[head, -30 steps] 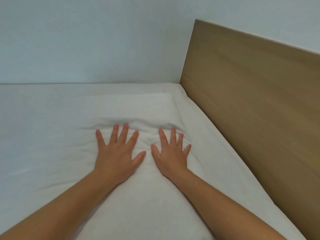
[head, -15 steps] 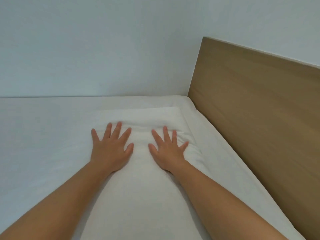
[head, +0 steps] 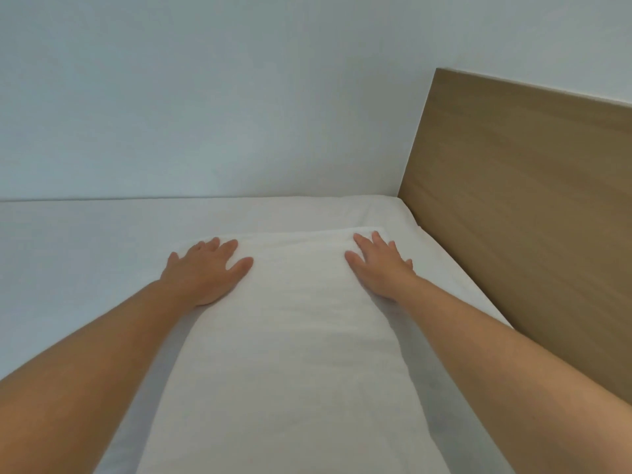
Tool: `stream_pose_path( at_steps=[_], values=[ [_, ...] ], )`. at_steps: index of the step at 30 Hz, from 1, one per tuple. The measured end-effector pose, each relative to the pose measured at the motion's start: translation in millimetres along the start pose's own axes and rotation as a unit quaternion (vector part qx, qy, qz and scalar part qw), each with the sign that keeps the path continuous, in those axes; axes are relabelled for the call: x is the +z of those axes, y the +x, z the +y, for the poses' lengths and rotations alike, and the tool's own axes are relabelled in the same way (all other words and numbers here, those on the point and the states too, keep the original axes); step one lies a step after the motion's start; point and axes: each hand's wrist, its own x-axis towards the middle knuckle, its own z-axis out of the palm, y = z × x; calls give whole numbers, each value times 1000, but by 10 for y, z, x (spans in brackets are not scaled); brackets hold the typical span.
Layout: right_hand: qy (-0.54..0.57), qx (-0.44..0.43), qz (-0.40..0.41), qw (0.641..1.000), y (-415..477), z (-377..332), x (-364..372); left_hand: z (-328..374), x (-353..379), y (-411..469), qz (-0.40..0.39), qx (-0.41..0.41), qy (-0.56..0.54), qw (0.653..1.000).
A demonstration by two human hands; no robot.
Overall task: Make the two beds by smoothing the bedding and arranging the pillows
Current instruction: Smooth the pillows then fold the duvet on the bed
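Observation:
A white pillow (head: 294,336) lies lengthwise on the white bed sheet (head: 85,254), running from the bottom of the view up toward the far wall. My left hand (head: 205,268) lies flat on the pillow's far left corner, fingers straight. My right hand (head: 379,265) lies flat on the far right corner, fingers spread over the edge. Both palms press down on the pillow, which looks smooth between them.
A wooden headboard (head: 519,217) stands along the right side of the bed, close to the pillow. A pale wall (head: 205,97) meets the mattress at the far edge. Bare sheet stretches to the left of the pillow.
Both hands slid apart from the pillow's middle out to its far corners. The creases that bunched ahead of my fingers are gone. The view tilted upward.

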Motion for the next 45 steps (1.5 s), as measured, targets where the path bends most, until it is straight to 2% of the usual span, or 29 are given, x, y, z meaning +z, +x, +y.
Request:
stream_pose_path(
  at_steps=[8, 14, 18, 24, 27, 30, 35, 40, 45],
  values=[
    [-13, -48, 12, 999, 565, -99, -224, -397, -117, 533, -68, -10, -55, 996],
    [18, -77, 25, 997, 841, -111, -263, -527, -257, 722, -39, -15, -114, 993],
    [-31, -78, -7, 996, 887, -68, -258, -697, -246, 763, -53, -44, -131, 989],
    [-70, -76, 64, 993, 950, 138, -187, -776, -101, 772, -12, -33, -104, 994],
    [-93, -55, 1, 994, 974, 221, -214, -971, -126, 782, -17, -63, -72, 995],
    [-60, -17, -47, 997, 1016, 330, -345, -1244, -169, 795, 5, -86, -98, 991],
    [-14, -11, 27, 999, 994, 577, -307, -1544, -61, 787, 64, -117, -157, 978],
    [6, -28, 25, 999, 1033, 552, -317, -1574, -84, 858, 64, -126, -181, 973],
    [-62, -29, 76, 995, 1013, 602, -194, -1530, 59, 760, 85, -128, -170, 973]
  ],
)
